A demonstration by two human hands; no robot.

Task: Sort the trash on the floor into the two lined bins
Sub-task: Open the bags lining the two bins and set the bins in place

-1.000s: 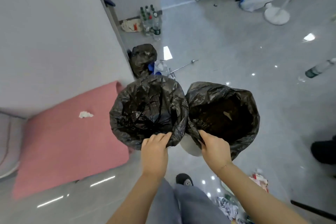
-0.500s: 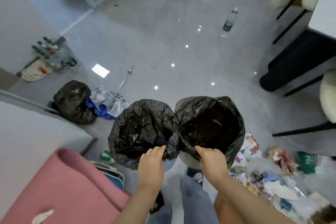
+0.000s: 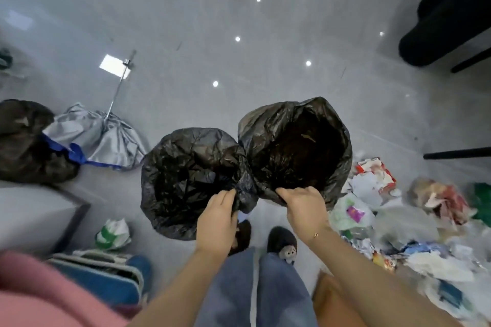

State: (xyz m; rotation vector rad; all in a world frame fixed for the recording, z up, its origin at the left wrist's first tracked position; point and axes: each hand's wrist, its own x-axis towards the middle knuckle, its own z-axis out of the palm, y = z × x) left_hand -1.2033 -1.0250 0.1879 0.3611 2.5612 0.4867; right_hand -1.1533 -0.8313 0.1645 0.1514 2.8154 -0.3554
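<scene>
Two bins lined with black bags hang side by side in front of me. My left hand (image 3: 216, 223) grips the near rim of the left bin (image 3: 170, 180). My right hand (image 3: 305, 208) grips the near rim of the right bin (image 3: 337, 156), which has dark matter at its bottom. A pile of trash (image 3: 393, 223) lies on the floor to the right: crumpled paper, plastic bags, colourful wrappers. A crumpled green-and-white wrapper (image 3: 113, 233) lies on the floor to the left.
A folded grey-and-blue umbrella (image 3: 98, 138) and a full black bag (image 3: 26, 141) lie at the left. A blue bag (image 3: 106, 281) and pink cushion (image 3: 39, 295) sit at lower left. Black furniture (image 3: 451, 21) and chair legs stand at the right.
The view has swung right and downward with the bins carried along; the wall has left view and the trash pile on the right is now close beside the right bin.
</scene>
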